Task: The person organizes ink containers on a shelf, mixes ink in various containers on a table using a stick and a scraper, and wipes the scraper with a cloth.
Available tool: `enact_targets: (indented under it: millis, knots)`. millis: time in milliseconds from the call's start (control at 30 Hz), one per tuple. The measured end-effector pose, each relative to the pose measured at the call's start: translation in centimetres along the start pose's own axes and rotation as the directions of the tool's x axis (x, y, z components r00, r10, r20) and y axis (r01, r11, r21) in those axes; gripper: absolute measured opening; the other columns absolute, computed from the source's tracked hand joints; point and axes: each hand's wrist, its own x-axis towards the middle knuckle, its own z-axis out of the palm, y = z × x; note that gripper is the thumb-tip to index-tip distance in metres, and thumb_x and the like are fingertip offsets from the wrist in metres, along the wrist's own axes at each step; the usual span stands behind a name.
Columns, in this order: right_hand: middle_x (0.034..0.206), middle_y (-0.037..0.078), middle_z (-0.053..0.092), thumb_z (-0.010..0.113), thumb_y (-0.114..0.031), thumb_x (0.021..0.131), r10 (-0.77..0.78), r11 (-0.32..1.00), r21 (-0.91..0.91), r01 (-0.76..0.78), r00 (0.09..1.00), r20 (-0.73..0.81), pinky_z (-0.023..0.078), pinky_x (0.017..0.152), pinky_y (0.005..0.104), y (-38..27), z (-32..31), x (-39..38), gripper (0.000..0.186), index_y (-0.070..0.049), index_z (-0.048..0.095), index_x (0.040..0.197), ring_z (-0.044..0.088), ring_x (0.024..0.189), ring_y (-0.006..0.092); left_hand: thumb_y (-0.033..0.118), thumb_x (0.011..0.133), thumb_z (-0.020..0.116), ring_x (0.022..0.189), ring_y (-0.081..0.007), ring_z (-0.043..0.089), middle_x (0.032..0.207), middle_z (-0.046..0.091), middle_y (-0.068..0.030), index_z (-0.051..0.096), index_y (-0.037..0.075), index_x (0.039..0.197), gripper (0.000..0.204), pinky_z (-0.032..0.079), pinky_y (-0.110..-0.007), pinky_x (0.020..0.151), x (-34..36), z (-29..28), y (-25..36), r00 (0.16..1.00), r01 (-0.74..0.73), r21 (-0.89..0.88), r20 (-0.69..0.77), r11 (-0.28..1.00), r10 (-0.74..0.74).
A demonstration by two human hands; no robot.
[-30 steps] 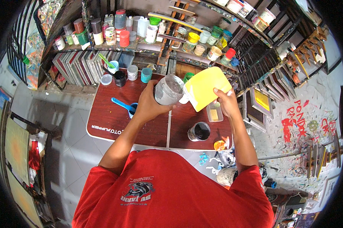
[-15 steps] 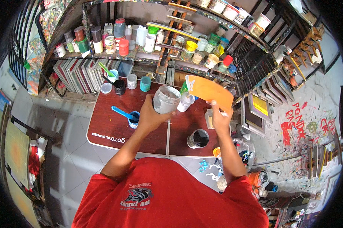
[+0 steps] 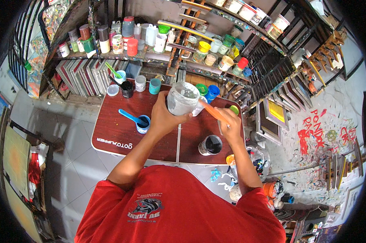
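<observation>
My left hand (image 3: 165, 116) is wrapped round a translucent white plastic tub (image 3: 181, 101), smeared grey-white inside, raised above the table. In my right hand (image 3: 230, 122) is a flat orange scraper card (image 3: 215, 112), seen almost edge-on. Its far end meets the tub's right rim; whether it reaches inside I cannot tell. Partly hidden behind both is a white container (image 3: 198, 107) on the table. A tub of black paint (image 3: 210, 145) stands nearer me, below my right hand. Left of my left forearm, a blue stirrer (image 3: 130, 116) leans in a small pot of blue paint (image 3: 142, 126).
The dark red folding table (image 3: 110, 117) also bears a black pot (image 3: 127, 90), a teal pot (image 3: 154, 86), a round lid (image 3: 113, 90) and blue tubs (image 3: 212, 93) at its far side. Beyond it, shelves (image 3: 150, 55) hold several paint containers. Framed screens (image 3: 83, 79) stand beneath.
The orange card has turned from broadside to edge-on and swung down left to the tub's rim. My right hand moved slightly left; the tub rose and tipped, uncovering green and blue tubs behind.
</observation>
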Motion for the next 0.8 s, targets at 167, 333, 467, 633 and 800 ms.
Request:
enact_targets:
  millis: [167,333,467,633,800]
  knots:
    - [0.086,0.017,0.063,0.060,-0.004,0.079,0.242,0.962,-0.109,-0.249,0.967,-0.074,0.048,0.069,0.0352,1.3,-1.3,-1.7,0.017,0.000,0.064,0.094,0.062,0.078,0.0316,0.031,0.051,0.085,0.096,-0.0316,0.059,0.102,0.058,-0.0205,0.042,-0.002,0.112,0.081,0.046,-0.039,0.082,0.6,0.5,-2.3,0.997,-0.069,0.013,-0.025,0.998,0.070]
    - [0.084,0.013,0.066,0.060,-0.012,0.085,0.471,0.878,0.062,-0.474,0.833,-0.292,0.046,0.070,0.0315,0.9,-1.9,-5.3,0.018,0.003,0.064,0.094,0.062,0.077,0.0210,0.028,0.053,0.085,0.100,-0.0299,0.057,0.106,0.057,-0.0194,0.041,0.000,0.115,0.082,0.045,-0.037,0.085,-2.1,3.7,-10.5,0.998,0.005,-0.003,0.056,1.000,-0.005]
    - [0.100,0.011,0.061,0.062,-0.021,0.086,0.818,0.575,0.478,-0.665,0.481,-0.315,0.051,0.075,0.0289,0.9,-2.5,-11.0,0.034,0.000,0.054,0.112,0.061,0.086,0.0173,0.027,0.054,0.085,0.102,-0.0284,0.055,0.107,0.056,-0.0186,0.042,0.000,0.113,0.078,0.044,-0.036,0.087,-6.9,6.6,-18.7,0.980,0.143,-0.005,0.140,0.990,-0.141]
    - [0.105,0.014,0.057,0.059,-0.022,0.089,0.904,0.428,0.695,-0.578,0.269,-0.334,0.051,0.082,0.0319,-0.7,-4.4,-18.2,0.037,0.006,0.050,0.112,0.060,0.089,0.0211,0.029,0.054,0.084,0.101,-0.0318,0.054,0.106,0.055,-0.0200,0.044,-0.001,0.109,0.075,0.044,-0.040,0.086,-12.5,9.3,-28.9,0.900,0.355,0.140,0.218,0.924,-0.379]
    - [0.107,0.013,0.057,0.060,-0.022,0.088,0.944,0.298,0.788,-0.539,0.042,-0.328,0.046,0.086,0.0338,-1.3,-6.9,-24.6,0.038,0.008,0.052,0.109,0.058,0.092,0.0211,0.032,0.052,0.083,0.109,-0.0377,0.047,0.110,0.050,-0.0228,0.043,-0.002,0.110,0.078,0.041,-0.044,0.089,-13.7,8.9,-28.9,0.855,0.309,0.400,0.280,0.863,-0.436]
